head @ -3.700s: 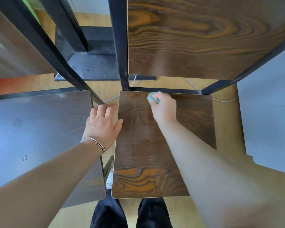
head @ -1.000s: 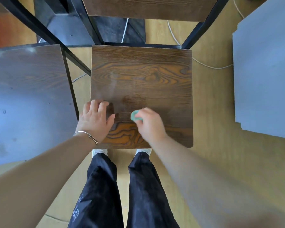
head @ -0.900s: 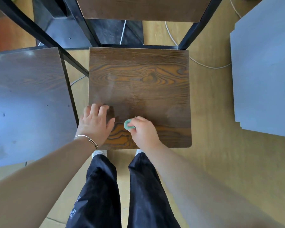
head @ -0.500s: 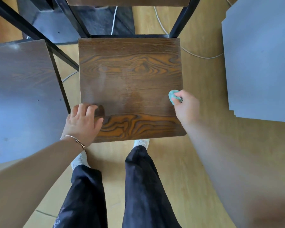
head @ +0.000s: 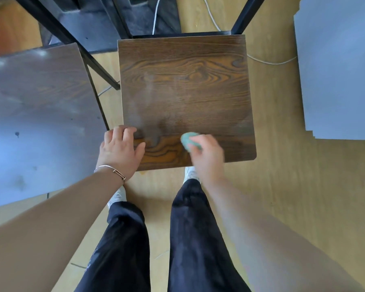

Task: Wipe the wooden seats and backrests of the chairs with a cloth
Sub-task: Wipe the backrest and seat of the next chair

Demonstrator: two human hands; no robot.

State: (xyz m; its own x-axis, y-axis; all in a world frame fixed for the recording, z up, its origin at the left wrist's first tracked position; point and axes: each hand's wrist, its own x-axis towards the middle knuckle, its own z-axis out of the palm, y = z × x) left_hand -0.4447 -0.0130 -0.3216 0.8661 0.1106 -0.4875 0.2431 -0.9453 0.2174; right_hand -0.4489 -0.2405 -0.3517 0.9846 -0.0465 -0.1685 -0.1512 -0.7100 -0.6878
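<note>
Teal cloth (head: pixel 189 140) in right hand (head: pixel 207 157) touches unlabelled seat (head: pixel 183 91).

Left hand (head: pixel 119 151) flat, fingers spread, palm down, right hand (head: pixel 207 154) curled closed, both forearms extended forward

A light wooden floor (head: pixel 282 207) fills the view from above. A thin white cable (head: pixel 268 62) trails across it near the top. On the right lies a pale grey flat panel (head: pixel 335 70) (its lower edge looks layered, like stacked sheets). At upper left, black metal frame bars (head: pixel 51 20) cross above a dark base (head: pixel 97 28). Soft daylight glares off smooth surfaces on the left.
</note>
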